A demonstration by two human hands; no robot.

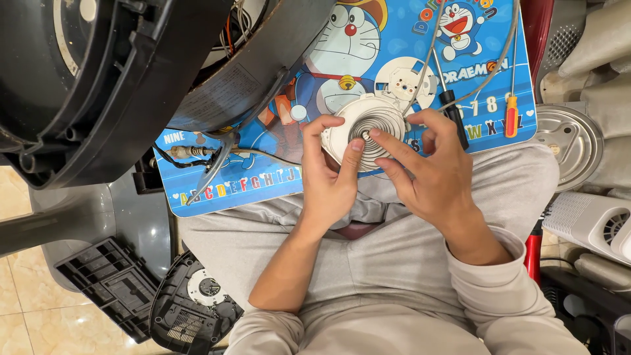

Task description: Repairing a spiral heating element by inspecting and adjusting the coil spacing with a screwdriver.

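Tiled floor (20,309) at 8 o'clock; grey-trousered lap at centre, carrying a blue cartoon-printed lap board (394,39) with alphabet border.

White round spring housing (365,128) at frame centre, on the board's near edge, its flat coiled spring exposed face-up.

Left hand (328,174) at 6 o'clock of the housing: fingers half-curled, thumb hooked over the rim at 9 o'clock, index fingertip pressed on the coil close to the hub. Cupped round the part, not clenched.

Right hand (427,174) at 4 o'clock of the housing: index finger extended to the coil centre, its tip just beside the left index tip; thumb raised at the 2 o'clock rim; remaining fingers loosely bent. Full contact of the thumb not discernible.

White round cover plate (404,79) at 1 o'clock, just beside the housing. Grey cord (499,59) arcing above it. Black-handled screwdriver (453,108) at 2 o'clock, near the right thumb; red-and-yellow screwdriver (511,112) farther along at 3 o'clock.

Black appliance shell (98,85) filling 10 o'clock, wiring visible inside. Black plastic grille (105,276) and black round base part (197,302) at 7 o'clock on the floor. Round metal plate (572,141) at 3 o'clock; white vented casing (591,220) at 4 o'clock.
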